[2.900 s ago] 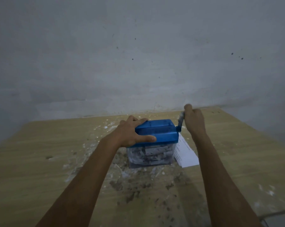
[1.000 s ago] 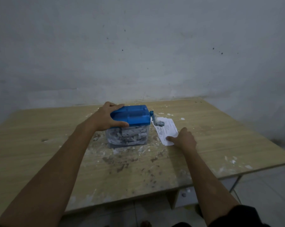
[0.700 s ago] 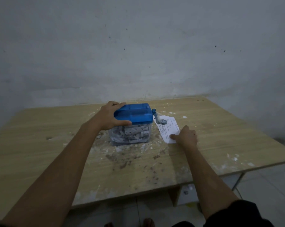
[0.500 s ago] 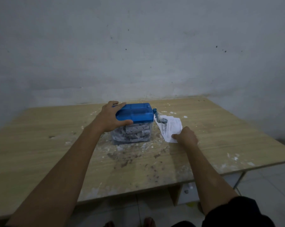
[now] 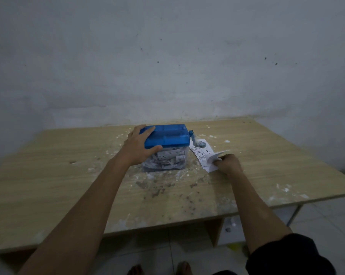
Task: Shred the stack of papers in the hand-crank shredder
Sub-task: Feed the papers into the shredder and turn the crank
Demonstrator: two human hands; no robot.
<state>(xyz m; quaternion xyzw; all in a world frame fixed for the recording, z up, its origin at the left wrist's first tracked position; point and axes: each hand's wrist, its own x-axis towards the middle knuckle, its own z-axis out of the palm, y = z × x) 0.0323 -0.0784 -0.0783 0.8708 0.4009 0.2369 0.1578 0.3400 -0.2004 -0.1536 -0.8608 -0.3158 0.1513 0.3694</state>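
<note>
The hand-crank shredder (image 5: 167, 136) has a blue lid over a clear bin packed with paper strips, and stands mid-table. Its crank handle (image 5: 195, 140) hangs down on the right side. My left hand (image 5: 139, 148) grips the lid's left end, thumb on the front edge. A small stack of printed papers (image 5: 202, 155) lies flat just right of the shredder. My right hand (image 5: 228, 164) pinches the top sheet at its near right edge, and that sheet curls up off the stack.
The wooden table (image 5: 68, 185) is scattered with paper bits and dark smudges in front of the shredder. A grey wall stands close behind the table. My bare feet and a tiled floor show below the table's front edge.
My right hand left the crank, dropped to the papers and now lifts the top sheet's edge. My left hand stayed on the lid. The view pulled back from the table.
</note>
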